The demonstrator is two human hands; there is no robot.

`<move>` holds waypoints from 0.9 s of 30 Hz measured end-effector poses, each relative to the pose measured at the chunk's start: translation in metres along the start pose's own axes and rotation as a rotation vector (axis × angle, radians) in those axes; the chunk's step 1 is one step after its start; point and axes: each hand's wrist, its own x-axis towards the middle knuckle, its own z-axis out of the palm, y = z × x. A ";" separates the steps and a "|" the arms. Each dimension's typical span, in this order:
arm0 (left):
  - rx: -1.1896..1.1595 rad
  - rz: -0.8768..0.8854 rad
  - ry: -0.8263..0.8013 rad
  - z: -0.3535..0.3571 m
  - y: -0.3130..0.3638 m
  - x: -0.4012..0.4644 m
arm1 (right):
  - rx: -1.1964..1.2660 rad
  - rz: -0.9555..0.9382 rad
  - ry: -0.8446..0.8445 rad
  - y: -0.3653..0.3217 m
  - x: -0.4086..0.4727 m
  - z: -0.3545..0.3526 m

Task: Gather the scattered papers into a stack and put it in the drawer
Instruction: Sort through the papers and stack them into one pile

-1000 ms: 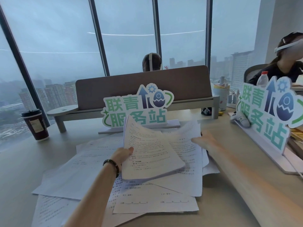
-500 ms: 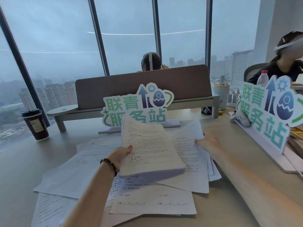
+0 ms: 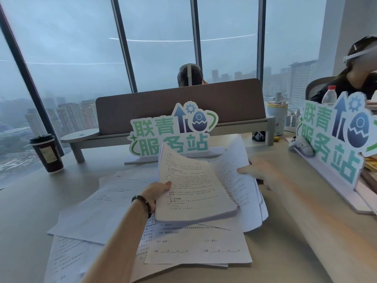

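My left hand [image 3: 156, 190], with a dark bead bracelet on the wrist, grips the left edge of a thick stack of printed papers [image 3: 193, 186] held tilted above the desk. To its right, my right hand [image 3: 257, 172] pinches a few loose sheets [image 3: 240, 174] and lifts their far end off the desk. More loose papers [image 3: 98, 209] lie spread over the wooden desk, some under the stack and some toward the near left. No drawer is in view.
A green and white standing sign [image 3: 173, 131] is just behind the papers, and a second sign [image 3: 334, 135] lines the right side. A dark paper cup [image 3: 47, 154] stands far left. A brown divider panel [image 3: 179, 107] crosses the back. Two people sit beyond.
My right hand has slid left and raised the right-hand sheets off the desk, so they now curl upward. The stack in my left hand has barely moved.
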 end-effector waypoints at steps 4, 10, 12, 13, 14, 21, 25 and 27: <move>0.087 0.029 0.056 0.003 0.001 -0.004 | 0.082 -0.083 0.039 -0.029 -0.001 -0.001; 0.251 0.053 0.087 0.002 0.002 -0.003 | 0.102 -0.165 0.062 -0.080 -0.006 -0.004; 0.278 0.065 0.092 0.001 0.002 -0.001 | 0.094 -0.184 0.059 -0.092 -0.006 -0.002; 0.292 0.071 0.094 0.001 0.002 -0.001 | 0.081 -0.193 0.051 -0.098 -0.008 -0.001; 0.299 0.076 0.092 0.001 0.002 0.000 | 0.073 -0.206 0.038 -0.103 -0.009 0.000; 0.227 0.129 0.102 0.005 0.006 -0.013 | 0.033 -0.288 -0.004 -0.140 -0.032 -0.001; 0.040 0.130 0.051 0.004 0.009 -0.023 | 0.162 -0.361 -0.038 -0.151 -0.041 -0.015; -0.025 0.142 0.033 0.003 0.009 -0.026 | 0.149 -0.357 0.003 -0.142 -0.035 -0.016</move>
